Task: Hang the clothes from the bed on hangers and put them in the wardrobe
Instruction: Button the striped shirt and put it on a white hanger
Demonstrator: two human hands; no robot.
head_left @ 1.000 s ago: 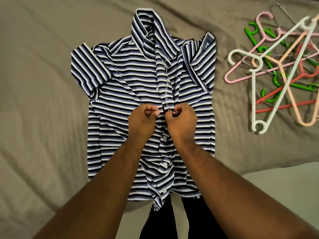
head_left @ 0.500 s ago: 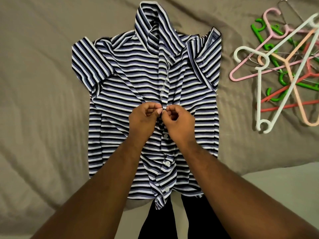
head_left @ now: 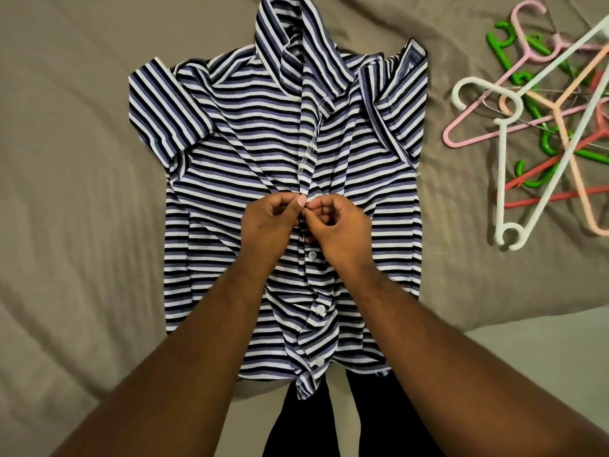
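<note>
On my feed a bed (head_left: pixel 72 199) takes up nearly the whole view, covered with a grey-brown sheet (head_left: pixel 461 275). The sheet is not smooth. Long soft creases run slantwise across its left side, and shallower folds cross the upper right corner. At the lower right the bed's edge curves down and away, and past it I see a pale, plain floor (head_left: pixel 547 354). A strip of the same pale floor shows at the bottom middle, just below the near edge of the bed. The light is soft and even, with only faint shadows lying in the creases.
</note>
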